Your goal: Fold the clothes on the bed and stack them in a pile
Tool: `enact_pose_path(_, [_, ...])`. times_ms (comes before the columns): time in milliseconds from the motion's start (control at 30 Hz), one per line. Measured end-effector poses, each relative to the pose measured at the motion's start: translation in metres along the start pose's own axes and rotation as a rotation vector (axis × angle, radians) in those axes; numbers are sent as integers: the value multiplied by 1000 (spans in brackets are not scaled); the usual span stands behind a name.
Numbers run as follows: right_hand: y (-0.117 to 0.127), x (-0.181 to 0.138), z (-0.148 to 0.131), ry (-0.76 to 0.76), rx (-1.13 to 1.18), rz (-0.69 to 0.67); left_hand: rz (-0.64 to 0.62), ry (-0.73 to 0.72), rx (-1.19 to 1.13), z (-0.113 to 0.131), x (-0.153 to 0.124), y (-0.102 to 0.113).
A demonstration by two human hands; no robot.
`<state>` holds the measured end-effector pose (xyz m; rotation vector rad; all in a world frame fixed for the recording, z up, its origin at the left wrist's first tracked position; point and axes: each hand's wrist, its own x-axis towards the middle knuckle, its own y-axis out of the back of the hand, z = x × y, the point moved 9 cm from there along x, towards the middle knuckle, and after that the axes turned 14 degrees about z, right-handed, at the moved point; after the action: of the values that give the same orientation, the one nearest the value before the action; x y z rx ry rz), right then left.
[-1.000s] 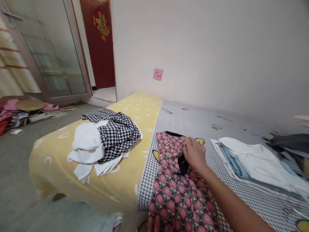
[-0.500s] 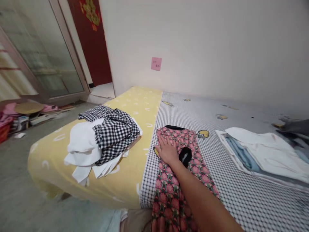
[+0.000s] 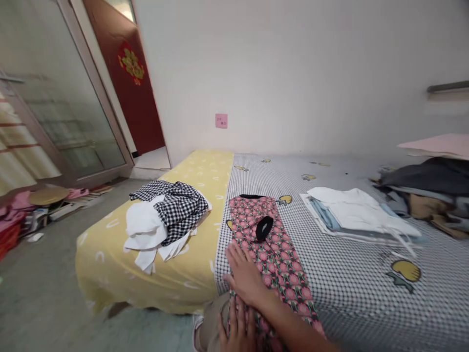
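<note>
Right hand [image 3: 245, 278] flat, fingers spread, pressing the near part of the floral garment [image 3: 271, 249] laid lengthwise on the bed [image 3: 351, 293]. Left hand [image 3: 236, 328] open at the bottom edge, fingers on the garment's hanging end. Left of it, a checked-and-white clothes pile [image 3: 164, 220]; right, folded white clothes [image 3: 355, 215].

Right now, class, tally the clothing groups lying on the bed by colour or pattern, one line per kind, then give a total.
Pink floral garment, under both hands: 1
Black-and-white gingham piece, on white cloth: 1
White cloth heap on the yellow sheet: 1
White and light-blue folded stack: 1
Dark and tan pile at far right: 1
Total: 5
</note>
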<state>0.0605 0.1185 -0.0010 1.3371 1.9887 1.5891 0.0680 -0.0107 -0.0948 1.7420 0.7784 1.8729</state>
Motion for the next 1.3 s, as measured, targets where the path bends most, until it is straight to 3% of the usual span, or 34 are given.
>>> enact_pose_path(67, [-2, -32, -18, 32, 159, -79, -67, -6, -55, -2, 5, 3])
enact_pose_path(167, [11, -70, -20, -66, 513, -186, -148, -18, -162, -5, 13, 17])
enact_pose_path(233, [32, -92, -3, -182, 769, -198, -219, -19, -272, -13, 13, 28])
enact_pose_path(300, [58, -118, 40, -354, 840, -79, -294, 17, -446, -34, 9, 42])
enact_pose_path(400, [104, -171, 121, -471, 514, 265, -284, 184, -578, -97, 6, 66])
enact_pose_path(467, [124, -207, 151, -342, 196, 416, -177, 226, -455, -139, 7, 87])
enact_pose_path(533, [122, -236, 161, -187, -59, 476, -105, 144, -262, -157, 10, 103])
enact_pose_path(633, [99, -261, 146, 18, -257, 455, -89, -99, -50, -134, 14, 109])
enact_pose_path(833, [75, -256, 95, 205, -325, 323, -83, -603, -57, -44, 18, 109])
enact_pose_path(1067, [76, -244, 72, 403, -62, 88, -173, -916, -148, -12, 29, 116])
enact_pose_path(1200, [71, -231, 73, 336, 190, -100, -365, -1006, -354, -3, 25, 106])
enact_pose_path(1300, [73, -218, 76, 187, 375, -243, -575, -863, -548, 2, 38, 97])
